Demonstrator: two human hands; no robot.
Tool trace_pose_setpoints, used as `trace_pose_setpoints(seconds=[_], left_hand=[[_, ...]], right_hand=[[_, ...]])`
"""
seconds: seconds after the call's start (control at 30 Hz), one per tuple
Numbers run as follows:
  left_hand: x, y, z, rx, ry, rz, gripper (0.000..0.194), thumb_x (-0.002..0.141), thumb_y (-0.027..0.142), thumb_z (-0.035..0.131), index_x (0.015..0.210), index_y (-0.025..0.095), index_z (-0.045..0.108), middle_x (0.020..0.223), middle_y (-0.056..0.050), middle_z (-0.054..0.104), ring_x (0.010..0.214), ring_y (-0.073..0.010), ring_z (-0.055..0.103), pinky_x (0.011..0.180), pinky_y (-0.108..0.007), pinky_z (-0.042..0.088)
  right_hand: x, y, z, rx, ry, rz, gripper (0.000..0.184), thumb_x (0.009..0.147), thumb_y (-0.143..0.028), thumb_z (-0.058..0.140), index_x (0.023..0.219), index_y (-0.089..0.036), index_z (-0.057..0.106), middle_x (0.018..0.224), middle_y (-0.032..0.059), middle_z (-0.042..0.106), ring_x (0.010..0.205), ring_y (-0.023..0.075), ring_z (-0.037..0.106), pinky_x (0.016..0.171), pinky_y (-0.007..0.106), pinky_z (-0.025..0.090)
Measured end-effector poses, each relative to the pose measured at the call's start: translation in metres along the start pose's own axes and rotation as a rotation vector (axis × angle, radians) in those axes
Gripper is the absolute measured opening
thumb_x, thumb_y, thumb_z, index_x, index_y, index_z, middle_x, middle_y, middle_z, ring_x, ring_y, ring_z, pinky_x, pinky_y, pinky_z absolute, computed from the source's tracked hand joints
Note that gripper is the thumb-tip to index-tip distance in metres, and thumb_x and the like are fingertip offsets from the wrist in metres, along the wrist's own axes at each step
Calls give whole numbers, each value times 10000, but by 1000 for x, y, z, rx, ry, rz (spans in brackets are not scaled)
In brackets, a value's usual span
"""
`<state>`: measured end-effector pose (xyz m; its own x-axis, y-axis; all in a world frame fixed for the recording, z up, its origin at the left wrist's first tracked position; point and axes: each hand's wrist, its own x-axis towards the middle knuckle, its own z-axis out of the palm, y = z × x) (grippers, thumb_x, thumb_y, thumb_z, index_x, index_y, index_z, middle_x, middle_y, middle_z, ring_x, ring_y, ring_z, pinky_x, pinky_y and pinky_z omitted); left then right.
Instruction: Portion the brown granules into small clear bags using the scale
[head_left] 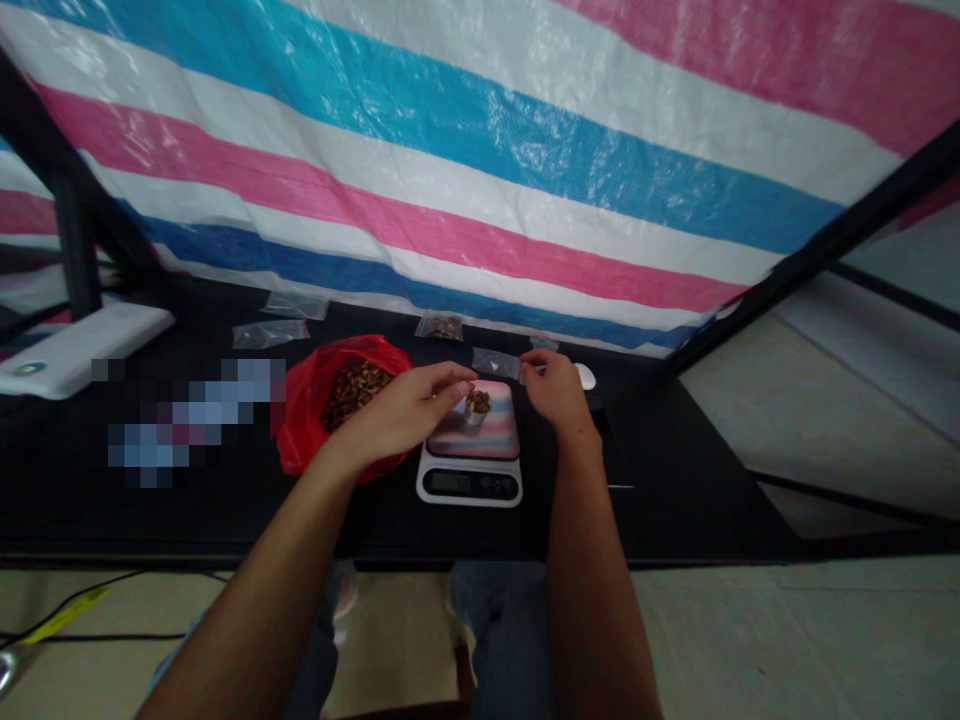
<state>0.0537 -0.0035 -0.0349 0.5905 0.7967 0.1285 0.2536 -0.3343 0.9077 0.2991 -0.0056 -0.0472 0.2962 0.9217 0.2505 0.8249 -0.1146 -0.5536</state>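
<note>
A kitchen scale [469,487] with a glossy striped-looking top stands on the black table. A small metal cup [475,415], heaped with brown nut-like pieces, rests on its platform. My left hand [409,405] reaches over the scale's left side, its fingers stretched out beside the cup and apart from each other. Left of the scale, partly behind that hand, lies an open red plastic bag [300,425] full of brown pieces [352,392]. My right hand [555,388] pinches the right end of a small clear zip bag [495,363] behind the scale.
Flat clear bags [270,333] lie at the back left. A clear bag holding brown pieces [441,327] is at the back middle. A white round object [585,377] sits beyond my right hand. A white device [82,350] stands far left. Striped sheeting [450,180] hangs behind the table.
</note>
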Motion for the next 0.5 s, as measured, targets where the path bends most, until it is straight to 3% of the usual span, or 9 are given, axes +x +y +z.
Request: trace_pose_setpoints(seconds=[0.3,0.5], left_hand=[[-1,1,0,-2,7,-2,394,1016,479,538,1224,206,731,1307,-84,772,1210,-268,710,1113,-410,512],[-2,1,-3,-7,17,-16,395,1007,486,547,1225,210,728,1286,-77,782,1201,-273,710,1104,-418,520]], right_hand=[[4,3,21,-133,-47,40,304,937,-208,661,1214,-181,785,1175,145,802,1131,301,742,1027,423,547],[5,7,26,-153,-65,66,272,917,-163,667,1150,-184,807,1133,137,814,1112,288,750,1005,403,554]])
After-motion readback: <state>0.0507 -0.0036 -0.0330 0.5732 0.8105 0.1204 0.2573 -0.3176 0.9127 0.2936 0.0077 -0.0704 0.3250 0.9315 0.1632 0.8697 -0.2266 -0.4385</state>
